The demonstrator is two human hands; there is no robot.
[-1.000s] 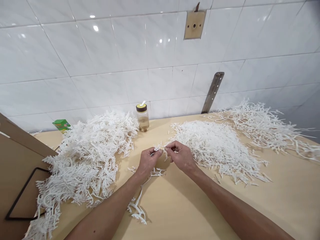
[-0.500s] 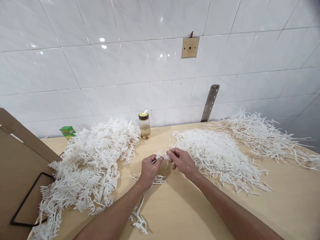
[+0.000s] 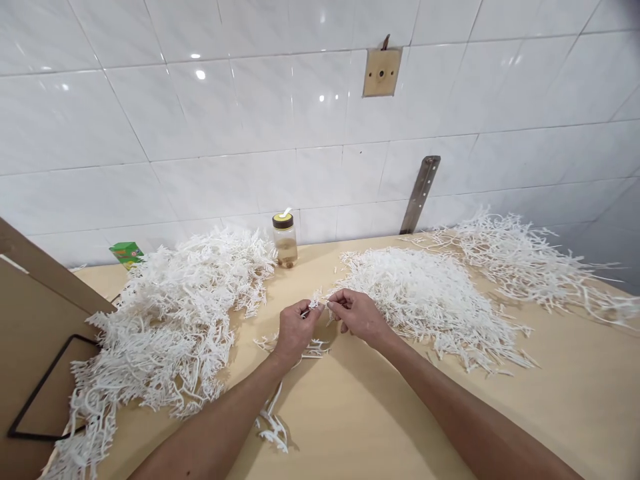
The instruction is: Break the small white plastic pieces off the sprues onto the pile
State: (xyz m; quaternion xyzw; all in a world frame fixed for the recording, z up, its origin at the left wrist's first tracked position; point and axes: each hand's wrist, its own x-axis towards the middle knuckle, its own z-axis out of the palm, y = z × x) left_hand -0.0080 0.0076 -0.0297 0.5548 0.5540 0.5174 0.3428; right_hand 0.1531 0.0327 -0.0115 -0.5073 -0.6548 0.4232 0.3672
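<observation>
My left hand (image 3: 297, 329) is closed on a small white branched piece (image 3: 316, 300), which looks like a plastic twig. Its spiky tips stick up above the thumb. My right hand (image 3: 359, 316) pinches at the right side of the same piece, with the fingertips of both hands almost touching. Under my left wrist lie several loose white branched strands (image 3: 273, 430). A heap of short white pieces (image 3: 425, 300) sits just beyond and right of my right hand. To the left is a larger heap of tangled branched pieces (image 3: 175, 300).
Long white stems (image 3: 525, 260) are piled at the back right of the wooden table (image 3: 380, 420). A jar with a yellow-topped lid (image 3: 285, 243) stands near the tiled wall. A green box (image 3: 127, 254) and a cardboard box (image 3: 40, 333) are at left. A metal bracket (image 3: 420, 197) leans by the wall.
My right hand has moved in against the piece in my left hand, and its fingers now pinch there. The view has tilted slightly down, so everything sits a little higher.
</observation>
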